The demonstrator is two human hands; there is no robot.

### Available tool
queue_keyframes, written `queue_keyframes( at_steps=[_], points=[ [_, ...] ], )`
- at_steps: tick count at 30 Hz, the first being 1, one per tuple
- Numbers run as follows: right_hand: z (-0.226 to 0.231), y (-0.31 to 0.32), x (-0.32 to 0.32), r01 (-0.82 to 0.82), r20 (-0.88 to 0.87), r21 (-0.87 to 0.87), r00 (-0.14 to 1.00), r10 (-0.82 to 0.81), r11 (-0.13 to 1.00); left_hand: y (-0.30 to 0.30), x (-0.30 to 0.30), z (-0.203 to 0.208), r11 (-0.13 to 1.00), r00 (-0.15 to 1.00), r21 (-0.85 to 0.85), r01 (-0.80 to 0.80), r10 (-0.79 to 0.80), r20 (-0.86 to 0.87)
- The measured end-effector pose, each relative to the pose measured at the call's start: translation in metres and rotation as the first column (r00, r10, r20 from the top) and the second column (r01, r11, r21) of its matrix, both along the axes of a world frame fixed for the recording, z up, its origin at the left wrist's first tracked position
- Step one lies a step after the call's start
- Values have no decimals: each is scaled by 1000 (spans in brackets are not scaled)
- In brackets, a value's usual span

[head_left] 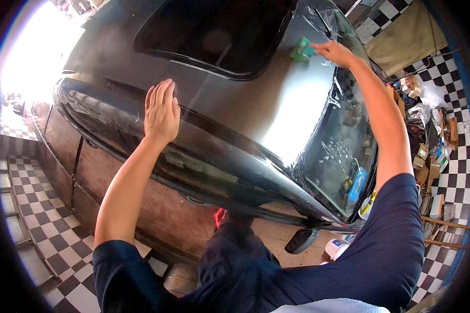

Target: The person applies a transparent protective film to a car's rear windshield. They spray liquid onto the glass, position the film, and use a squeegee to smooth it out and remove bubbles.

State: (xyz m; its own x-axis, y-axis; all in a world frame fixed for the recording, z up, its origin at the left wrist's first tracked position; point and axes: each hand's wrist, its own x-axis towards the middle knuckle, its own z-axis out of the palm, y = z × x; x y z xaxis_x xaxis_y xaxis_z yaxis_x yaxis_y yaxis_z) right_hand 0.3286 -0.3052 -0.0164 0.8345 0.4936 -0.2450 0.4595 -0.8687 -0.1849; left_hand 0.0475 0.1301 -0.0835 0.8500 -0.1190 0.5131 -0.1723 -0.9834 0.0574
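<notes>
A dark car's roof spreads in front of me, covered by a smooth, shiny film-like surface. My right hand reaches far across to the roof's front part. Its fingers grip a green squeegee, whose edge lies against the roof near the top of the windshield. Resting flat near the roof's close edge is my left hand, fingers stretched out and holding nothing. The dark sunroof panel sits beyond it. Wrinkled clear film and wet streaks show along the windshield's upper edge.
A blue flat object lies on the glass near the windshield's lower corner. The side mirror juts out below, beside a white bucket. At right, boxes and plastic wrap clutter the checkered floor. Bright light enters at upper left.
</notes>
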Motion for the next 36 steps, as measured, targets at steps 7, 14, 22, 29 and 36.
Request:
queue_keyframes(
  at_steps=[7,14,22,29,36],
  points=[
    [63,7,-32,-29,82,-375,994,65,927,-1,6,-5,1000,998,-2,-7,7,57],
    [-5,63,-39,-205,208,75,960,186,976,5,8,-12,1000,997,8,-4,4,73],
    [38,-29,-120,-79,-6,-330,997,81,941,2,3,-10,999,999,-14,-45,45,26],
    [45,152,-92,-452,265,4,861,435,892,6,0,-6,1000,997,-2,0,0,74],
    [15,227,-111,-447,247,-82,857,453,891,12,-1,-13,998,995,-65,-10,16,103]
  ],
)
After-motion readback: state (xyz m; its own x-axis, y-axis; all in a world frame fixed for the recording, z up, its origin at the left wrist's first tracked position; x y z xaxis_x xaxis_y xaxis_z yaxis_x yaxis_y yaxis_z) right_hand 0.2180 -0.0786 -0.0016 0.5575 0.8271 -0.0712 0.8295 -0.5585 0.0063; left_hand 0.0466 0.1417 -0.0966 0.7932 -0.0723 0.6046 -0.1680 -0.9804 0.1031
